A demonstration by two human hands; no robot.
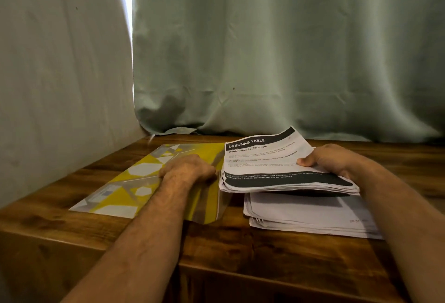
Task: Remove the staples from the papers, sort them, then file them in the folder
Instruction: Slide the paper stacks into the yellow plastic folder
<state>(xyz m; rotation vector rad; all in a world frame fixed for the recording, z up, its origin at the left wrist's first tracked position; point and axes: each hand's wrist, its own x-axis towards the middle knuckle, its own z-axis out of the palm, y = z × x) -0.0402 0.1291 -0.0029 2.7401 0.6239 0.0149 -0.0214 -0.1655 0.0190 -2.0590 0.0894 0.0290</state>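
Filing looks underway: the right hand (330, 158) holds a paper sheaf (277, 167) over the stack (301, 213), the left hand (190, 169) grips the folder (134, 182) cover at centre frame.

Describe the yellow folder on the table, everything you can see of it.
The folder lies flat on the left part of the wooden table, near the corner by the curtain. Its cover is yellow with white and grey geometric shapes, and it looks like glossy plastic. A clear, shiny flap along its right side curls up slightly. The left hand rests on its right part. The held papers sit just beside its right edge.
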